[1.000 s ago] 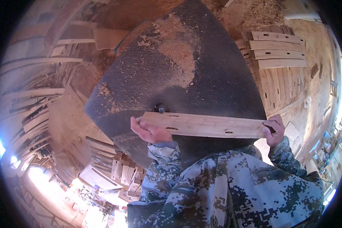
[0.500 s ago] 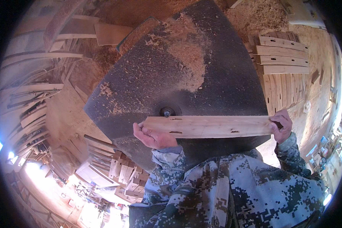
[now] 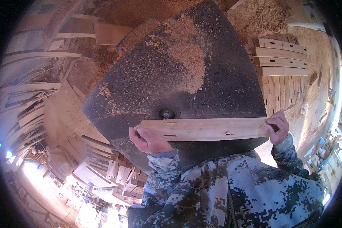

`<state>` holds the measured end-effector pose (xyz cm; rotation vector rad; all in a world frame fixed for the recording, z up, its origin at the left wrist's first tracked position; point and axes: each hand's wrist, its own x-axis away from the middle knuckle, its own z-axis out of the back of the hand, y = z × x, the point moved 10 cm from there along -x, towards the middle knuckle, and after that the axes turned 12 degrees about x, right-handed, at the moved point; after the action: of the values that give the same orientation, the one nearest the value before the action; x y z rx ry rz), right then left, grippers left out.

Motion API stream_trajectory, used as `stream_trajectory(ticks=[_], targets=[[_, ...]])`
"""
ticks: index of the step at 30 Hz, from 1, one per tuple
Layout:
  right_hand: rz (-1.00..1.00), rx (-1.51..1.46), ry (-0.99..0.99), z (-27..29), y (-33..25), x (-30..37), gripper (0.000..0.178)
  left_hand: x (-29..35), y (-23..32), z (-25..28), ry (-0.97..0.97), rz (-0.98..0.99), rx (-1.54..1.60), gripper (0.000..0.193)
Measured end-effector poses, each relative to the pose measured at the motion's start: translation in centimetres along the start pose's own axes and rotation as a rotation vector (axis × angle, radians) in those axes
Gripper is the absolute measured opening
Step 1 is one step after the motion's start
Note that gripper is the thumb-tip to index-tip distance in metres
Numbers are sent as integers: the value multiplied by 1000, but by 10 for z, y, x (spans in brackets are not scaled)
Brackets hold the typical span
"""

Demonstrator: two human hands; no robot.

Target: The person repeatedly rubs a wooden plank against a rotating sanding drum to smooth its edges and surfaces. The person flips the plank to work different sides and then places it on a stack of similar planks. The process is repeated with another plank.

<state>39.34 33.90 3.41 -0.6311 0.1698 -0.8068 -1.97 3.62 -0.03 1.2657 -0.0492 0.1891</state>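
A pale wooden board (image 3: 209, 128) with several slots cut in it lies crosswise at the near side of a dark machine table (image 3: 231, 91). My left hand (image 3: 150, 140) grips its left end, fingers wrapped round the edge. At the opposite end my right hand (image 3: 278, 127) holds the board between thumb and fingers. Just beyond the board's far edge, near its left part, a metal spindle (image 3: 166, 113) rises from a round opening in the table. The spindle's tip is close to the wood; whether they touch I cannot tell.
Sawdust (image 3: 188, 64) covers much of the table's far half. Slotted boards (image 3: 281, 60) lie stacked on the floor at the right. Wooden blocks (image 3: 121, 171) are piled at the lower left, and curved pieces (image 3: 32, 116) lean farther left. A shavings heap (image 3: 256, 19) lies beyond the table.
Both hands have shifted the board slightly to the left and a little toward me. The spindle now stands nearer the board's left end.
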Motion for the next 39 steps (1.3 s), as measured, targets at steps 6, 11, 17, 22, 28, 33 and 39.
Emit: stream_trajectory(ticks=[6,11,17,22,28,33,39], targets=[[-33,-10,-3,-13,-14,10,28,-14,0,-5,-20,84,66,62],[-28,-16,11,-14,-21,2,31,-22,2,-8,0,93,160,64],[-21,-7,-3,-15,-23,-4,32,-27,1,-1,37,67,123,60],[-3,-10,-4,-16,-25,-8,30,-29,2,0,46,66,117,61],[9,-3,8,-15,-30,-15,28,-34,4,0,49,15,33,63],[18,18,0,-13,-37,-30,24,-40,1,9,79,47,26,63],[-41,15,51,-23,-52,-56,23,-67,1,34,157,23,-39,61]])
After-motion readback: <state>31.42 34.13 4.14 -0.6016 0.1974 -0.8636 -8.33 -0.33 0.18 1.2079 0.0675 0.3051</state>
